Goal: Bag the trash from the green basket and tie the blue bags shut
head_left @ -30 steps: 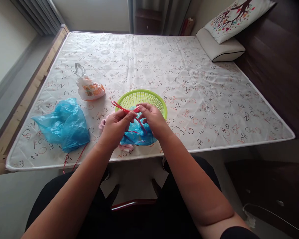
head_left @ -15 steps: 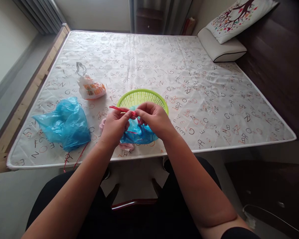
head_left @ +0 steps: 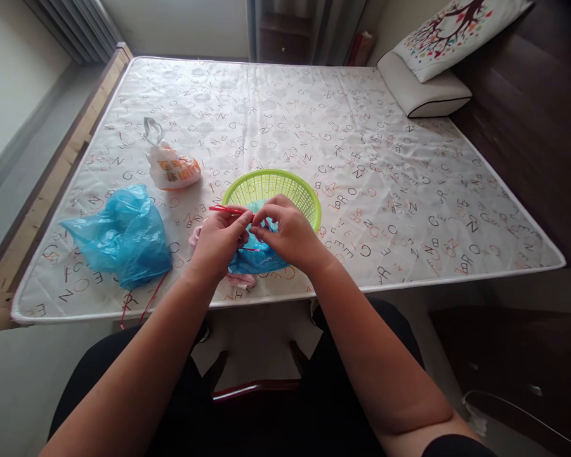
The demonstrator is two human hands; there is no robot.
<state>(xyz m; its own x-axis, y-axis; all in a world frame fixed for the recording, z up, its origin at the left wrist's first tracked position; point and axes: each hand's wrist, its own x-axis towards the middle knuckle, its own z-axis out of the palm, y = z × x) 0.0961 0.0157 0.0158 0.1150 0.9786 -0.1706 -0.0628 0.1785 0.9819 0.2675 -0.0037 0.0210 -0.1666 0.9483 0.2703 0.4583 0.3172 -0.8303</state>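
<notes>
Red string point(head_left: 221, 208) is pinched between the thumb and fingers of my left hand point(head_left: 221, 238), its loose ends sticking out to the left. My right hand point(head_left: 288, 231) meets it fingertip to fingertip, closed in a pinch on the same string. Below both hands lies a blue plastic bag point(head_left: 259, 259), partly hidden by them. Just behind stands a green plastic basket point(head_left: 271, 174), with the bag over its near side. Pink fuzzy cloth point(head_left: 242, 280) shows under and beside my left hand.
A second blue plastic bag point(head_left: 136, 238) lies at left, with red strings point(head_left: 155, 297) trailing over the mattress edge. Behind it sits a white and orange plastic bag point(head_left: 174, 168). A pillow point(head_left: 461, 38) rests on a beige cushion point(head_left: 423, 89) at the mattress's point(head_left: 409, 190) far right.
My right hand has shifted slightly left, its fingertips now closer to my left thumb. The left hand has kept its pinch on the red string.
</notes>
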